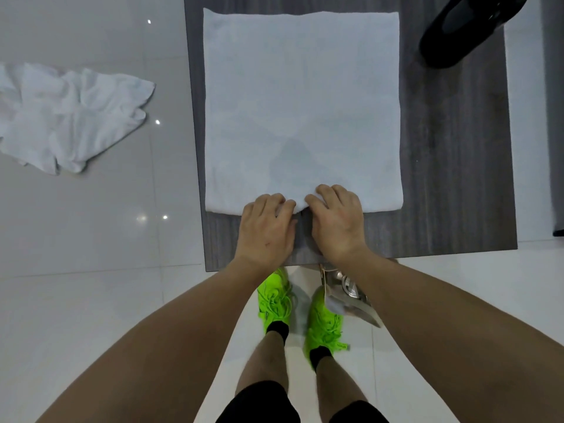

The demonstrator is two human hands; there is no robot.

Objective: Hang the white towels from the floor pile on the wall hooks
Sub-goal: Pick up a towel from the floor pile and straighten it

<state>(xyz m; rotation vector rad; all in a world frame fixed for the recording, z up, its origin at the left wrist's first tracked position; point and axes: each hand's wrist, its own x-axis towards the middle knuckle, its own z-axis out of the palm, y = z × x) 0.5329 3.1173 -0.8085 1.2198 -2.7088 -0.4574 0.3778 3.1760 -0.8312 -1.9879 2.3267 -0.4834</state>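
A white towel (pixel 302 102) lies folded flat in a neat square on a dark wood-grain table (pixel 451 154). My left hand (pixel 267 230) and my right hand (pixel 335 221) sit side by side at the middle of its near edge, fingers curled over the folded hem and pinching it. A crumpled pile of white towels (pixel 67 117) lies on the glossy tiled floor to the left of the table. No wall hooks are in view.
A black rounded object (pixel 457 29) rests at the table's far right corner. My legs and bright green shoes (pixel 276 300) stand on white floor tiles at the table's near edge. A small silvery item (pixel 348 294) hangs below my right wrist.
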